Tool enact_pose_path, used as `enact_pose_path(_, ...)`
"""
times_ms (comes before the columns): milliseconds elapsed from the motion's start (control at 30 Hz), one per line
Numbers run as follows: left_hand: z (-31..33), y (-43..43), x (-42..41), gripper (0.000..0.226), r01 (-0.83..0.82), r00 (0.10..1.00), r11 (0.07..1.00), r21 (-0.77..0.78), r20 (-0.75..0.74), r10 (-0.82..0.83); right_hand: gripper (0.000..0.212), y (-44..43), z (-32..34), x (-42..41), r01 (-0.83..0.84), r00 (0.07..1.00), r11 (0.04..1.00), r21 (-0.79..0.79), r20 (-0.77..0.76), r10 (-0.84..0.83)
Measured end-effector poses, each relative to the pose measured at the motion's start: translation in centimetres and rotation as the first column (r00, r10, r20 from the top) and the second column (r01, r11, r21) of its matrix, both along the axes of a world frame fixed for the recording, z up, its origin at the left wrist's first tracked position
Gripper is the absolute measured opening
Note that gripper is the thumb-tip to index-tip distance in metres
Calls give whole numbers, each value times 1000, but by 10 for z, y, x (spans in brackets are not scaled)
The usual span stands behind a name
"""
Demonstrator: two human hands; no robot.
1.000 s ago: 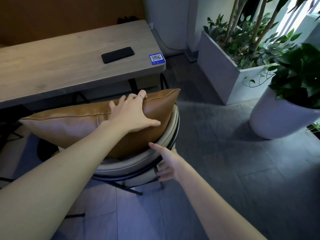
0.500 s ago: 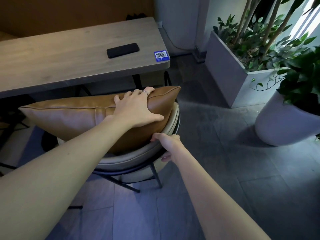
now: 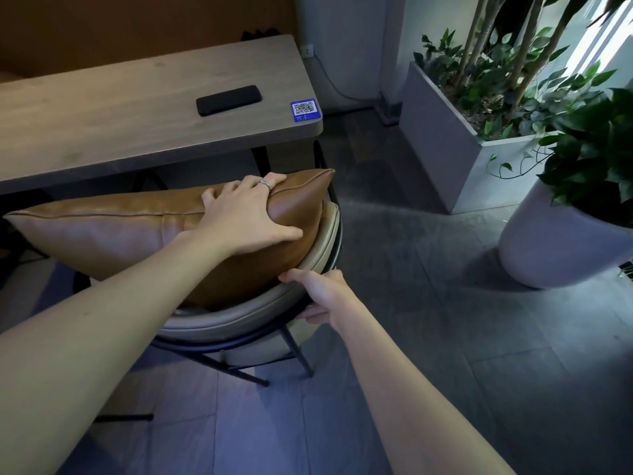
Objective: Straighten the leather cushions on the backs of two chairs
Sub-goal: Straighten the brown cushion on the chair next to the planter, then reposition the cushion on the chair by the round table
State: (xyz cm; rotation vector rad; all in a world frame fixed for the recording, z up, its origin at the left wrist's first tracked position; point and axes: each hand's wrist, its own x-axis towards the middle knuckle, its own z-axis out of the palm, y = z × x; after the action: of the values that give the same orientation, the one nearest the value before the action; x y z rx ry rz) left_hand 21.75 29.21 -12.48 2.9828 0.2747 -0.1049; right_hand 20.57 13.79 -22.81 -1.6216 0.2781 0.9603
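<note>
A long tan leather cushion (image 3: 113, 234) lies across the curved beige backrest of a chair (image 3: 246, 317) with a thin black metal frame. My left hand (image 3: 246, 214) grips the cushion's right end from above, fingers over the top seam, thumb on the near face. My right hand (image 3: 322, 296) holds the right side of the backrest's rim, thumb on top and fingers curled under it. The cushion's left end juts out well past the chair. Only this one chair's back is in view.
A wooden table (image 3: 102, 132) stands just beyond the chair, with a black phone (image 3: 228, 100) and a blue QR sticker (image 3: 306, 111) on it. A rectangular grey planter (image 3: 445, 159) and a round white plant pot (image 3: 555, 248) stand on the tiled floor at the right.
My right hand has risen from below the backrest and closed on its rim. My left hand has kept its grip on the cushion's right end.
</note>
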Motion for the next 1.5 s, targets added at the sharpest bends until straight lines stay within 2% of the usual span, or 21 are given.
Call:
enact_pose_path(400,6,-4,-7,102,1,1000,999,42,-31,1,124,1,3,-5,59,998,998,-1,-16,-59)
enact_pose_path(500,18,-2,-19,101,15,999,999,46,-46,-13,116,0,13,-6,5,994,991,-133,111,9)
enact_pose_path(600,33,6,-42,92,28,998,996,79,-60,-23,84,-8,37,-5,-135,937,939,-316,269,225)
enact_pose_path(700,52,19,-67,80,-1,997,996,87,-73,7,53,-17,71,-3,-238,809,814,-530,355,468)
enact_pose_path(833,88,41,-100,73,-44,999,991,127,-24,47,25,-9,133,-8,-223,637,690,-689,433,638)
enact_pose_path(900,110,53,-116,72,-65,998,987,146,12,64,21,2,167,-16,-186,553,643,-743,462,693)
enact_pose_path(1033,163,78,-160,69,-108,990,978,178,107,89,37,37,237,-53,-80,374,596,-799,531,760)
enact_pose_path(1200,238,111,-242,66,-210,951,943,257,279,135,30,89,330,-127,-24,102,613,-789,609,787)
enact_pose_path(1267,270,125,-283,67,-255,930,930,266,329,161,36,111,369,-164,-29,-15,626,-779,627,779)
enact_pose_path(1400,337,152,-370,69,-354,867,878,324,466,178,45,152,444,-239,71,-290,721,-689,678,676)
enact_pose_path(1500,387,169,-436,71,-430,797,836,341,578,175,55,181,491,-298,92,-425,812,-576,714,556)
